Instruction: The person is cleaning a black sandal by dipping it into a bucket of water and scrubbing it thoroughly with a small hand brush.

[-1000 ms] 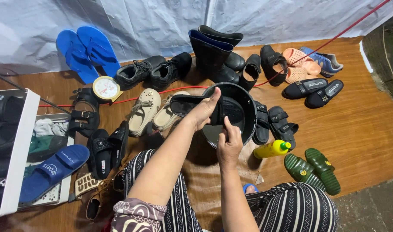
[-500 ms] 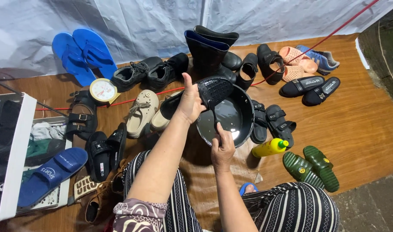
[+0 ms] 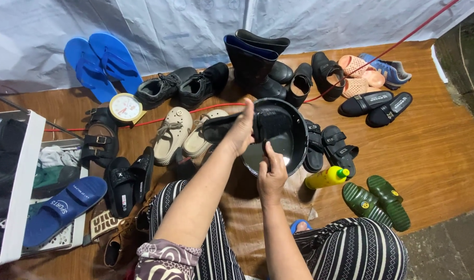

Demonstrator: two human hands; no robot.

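The left hand (image 3: 241, 132) grips a black slipper (image 3: 247, 126), now raised higher and held flat over the black basin (image 3: 294, 150) than a second ago. The right hand (image 3: 270, 173) pinches the basin's near rim, tilting it upward. The work appears to be at the washing stage. Beside the basin lie a yellow bottle (image 3: 326, 177), black sandals (image 3: 330, 148) and green clogs (image 3: 378, 199) on the brown floor mat (image 3: 444, 150).

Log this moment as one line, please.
left hand holds black slide sandal over black round basin | right hand at basin rim | yellow bottle beside
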